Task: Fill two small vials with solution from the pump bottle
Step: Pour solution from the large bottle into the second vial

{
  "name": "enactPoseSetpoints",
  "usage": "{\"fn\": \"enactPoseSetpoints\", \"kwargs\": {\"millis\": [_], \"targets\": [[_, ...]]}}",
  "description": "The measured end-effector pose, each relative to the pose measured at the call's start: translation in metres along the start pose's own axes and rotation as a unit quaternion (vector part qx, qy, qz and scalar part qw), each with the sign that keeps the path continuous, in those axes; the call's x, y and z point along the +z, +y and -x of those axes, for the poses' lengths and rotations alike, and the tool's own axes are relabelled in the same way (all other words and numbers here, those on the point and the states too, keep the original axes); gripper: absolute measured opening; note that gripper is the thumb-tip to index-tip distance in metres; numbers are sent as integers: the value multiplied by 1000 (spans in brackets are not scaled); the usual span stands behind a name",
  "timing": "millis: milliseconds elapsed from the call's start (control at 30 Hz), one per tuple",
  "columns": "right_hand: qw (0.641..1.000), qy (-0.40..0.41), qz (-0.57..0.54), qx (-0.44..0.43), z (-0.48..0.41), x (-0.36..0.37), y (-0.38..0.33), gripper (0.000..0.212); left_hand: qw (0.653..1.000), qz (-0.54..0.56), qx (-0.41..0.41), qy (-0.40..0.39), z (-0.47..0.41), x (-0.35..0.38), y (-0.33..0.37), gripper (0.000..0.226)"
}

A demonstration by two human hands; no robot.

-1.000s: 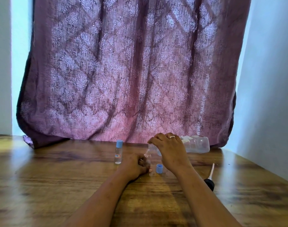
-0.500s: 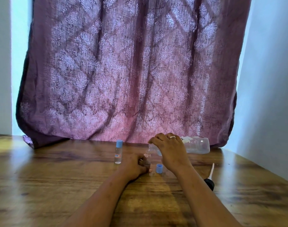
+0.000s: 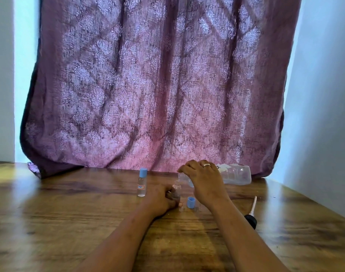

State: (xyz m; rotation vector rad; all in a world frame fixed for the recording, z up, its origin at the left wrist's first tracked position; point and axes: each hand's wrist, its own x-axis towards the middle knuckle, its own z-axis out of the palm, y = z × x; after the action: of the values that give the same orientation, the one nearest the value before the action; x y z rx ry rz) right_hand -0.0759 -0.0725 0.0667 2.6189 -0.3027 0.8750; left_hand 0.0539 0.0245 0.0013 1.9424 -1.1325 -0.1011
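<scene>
Toward the far edge of the table (image 3: pixel 50 209), the left hand (image 3: pixel 160 199) grips the open vial (image 3: pixel 176 188) upright to steady it. The right hand (image 3: pixel 205 183) clasps the bottle (image 3: pixel 236 174), tipped over it, seemingly pouring. The capped vial (image 3: pixel 142 183) stands just beside.

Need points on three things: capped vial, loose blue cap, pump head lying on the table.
capped vial (image 3: pixel 141 182): head view, clear body above the label.
loose blue cap (image 3: pixel 190 202): head view, side wall.
pump head (image 3: pixel 250 221): head view, black collar below the tube.
</scene>
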Motion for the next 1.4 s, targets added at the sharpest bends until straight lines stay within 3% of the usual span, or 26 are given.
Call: {"fn": "enactPoseSetpoints", "kwargs": {"millis": [333, 467, 700, 1400], "targets": [[1000, 3, -3, 2, -1, 1, 0, 70, 999, -27, 19, 18, 1, 1, 0, 23], [1000, 3, -9, 11, 0, 2, 0, 71, 999, -28, 9, 18, 0, 2, 0, 38], [1000, 4, -4, 12, 0, 2, 1, 73, 999, -33, 5, 15, 0, 1, 0, 45], [1000, 9, -7, 11, 0, 2, 1, 70, 999, -31, 16, 14, -1, 2, -4, 31]]}}
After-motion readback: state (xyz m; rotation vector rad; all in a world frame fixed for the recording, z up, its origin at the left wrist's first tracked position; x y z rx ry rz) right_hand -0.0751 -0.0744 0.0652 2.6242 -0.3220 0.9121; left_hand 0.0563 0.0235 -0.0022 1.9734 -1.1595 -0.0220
